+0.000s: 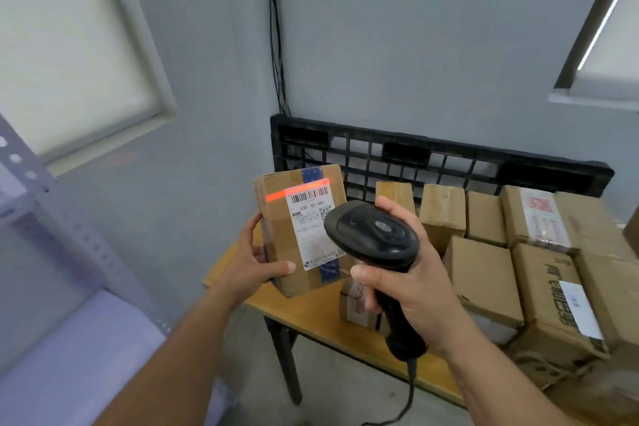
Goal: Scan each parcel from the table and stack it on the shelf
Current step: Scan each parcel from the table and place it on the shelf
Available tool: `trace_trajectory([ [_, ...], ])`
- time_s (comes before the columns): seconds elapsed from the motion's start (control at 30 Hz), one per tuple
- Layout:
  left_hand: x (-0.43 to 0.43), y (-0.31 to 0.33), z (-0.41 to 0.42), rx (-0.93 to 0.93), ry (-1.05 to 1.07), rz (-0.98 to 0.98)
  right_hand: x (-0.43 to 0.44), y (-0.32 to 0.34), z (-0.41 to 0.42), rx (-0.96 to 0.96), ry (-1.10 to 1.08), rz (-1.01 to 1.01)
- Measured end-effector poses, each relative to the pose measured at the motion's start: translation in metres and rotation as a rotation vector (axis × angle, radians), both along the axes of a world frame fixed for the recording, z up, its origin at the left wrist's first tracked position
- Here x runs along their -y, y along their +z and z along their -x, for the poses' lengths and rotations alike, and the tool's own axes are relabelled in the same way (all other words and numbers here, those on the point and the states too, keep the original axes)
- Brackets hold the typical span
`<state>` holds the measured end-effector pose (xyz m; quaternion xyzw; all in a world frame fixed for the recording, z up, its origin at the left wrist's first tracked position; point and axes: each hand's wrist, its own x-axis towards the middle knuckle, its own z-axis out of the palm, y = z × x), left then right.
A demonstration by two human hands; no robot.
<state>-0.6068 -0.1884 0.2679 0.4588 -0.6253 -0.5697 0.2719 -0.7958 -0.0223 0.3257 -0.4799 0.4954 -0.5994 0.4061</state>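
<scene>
Parcel in hand: a small brown parcel [278, 238], held up in front of me over the left end of the desk [311, 315], apparently clear of its top.
Left hand [252, 263]: grips the parcel's lower left edge, fingers round the side, thumb pressed on the front face below the label [313, 221].
Right hand [415, 280]: wrapped round the handle of the black scanner [373, 235]; nose aimed at the parcel.
Scan line [276, 198]: a red bar across the top of the front face, over the upper edge of the barcode.
Handling, my judgement: stiff taped cardboard, light enough for one hand, not fragile to the grip. Best taken across the two narrow sides, low down, leaving the label uncovered.
Orientation: long axis roughly upright, leaning slightly; labelled face towards me and the scanner, barcode at the upper end.
Remaining stock: many more parcels [484, 273] packed on the desk to my right.
Shelf [69, 228]: grey metal frame at my left, near the parcel.
Step in hand: scanning; stacking not yet done.
</scene>
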Motion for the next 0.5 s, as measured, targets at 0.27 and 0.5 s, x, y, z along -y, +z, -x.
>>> trace_trajectory([
  [0.27, -0.031, 0.004, -0.034, -0.004, 0.068, 0.022, -0.017, 0.000, -0.019, 0.008, 0.045, 0.013],
  [0.5, -0.038, 0.029, -0.074, -0.033, 0.115, 0.109, -0.012, 0.021, -0.054, -0.034, 0.073, 0.053],
])
